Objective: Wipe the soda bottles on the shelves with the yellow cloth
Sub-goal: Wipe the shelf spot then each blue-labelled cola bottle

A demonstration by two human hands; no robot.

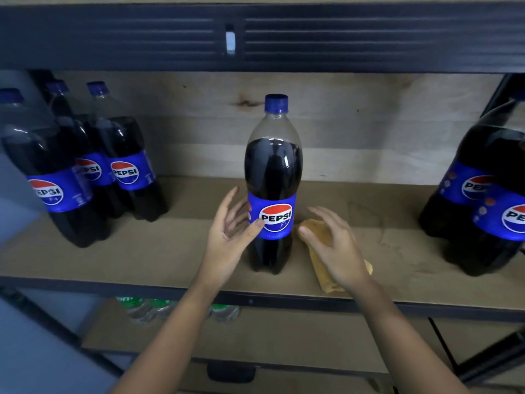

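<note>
Soda bottle (273, 183) upright mid-shelf (142, 260) near front edge. Left hand (227, 237) fingers relaxed, thumb touching label. Right hand (335, 245) loosely over yellow cloth (319, 237) beside bottle; grasp unclear.

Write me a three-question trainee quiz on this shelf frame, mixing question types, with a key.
1. True or false: the yellow cloth lies on the wooden shelf board right of the upright middle dark-cola plastic bottle with the blue cap.
2. Which of the hands touches that bottle's blue label? A) left hand B) right hand C) neither
3. Fill in: left of the middle bottle stand ___ bottles in a group.

Key: 1 true; 2 A, its thumb meets the label; 3 three.
</note>
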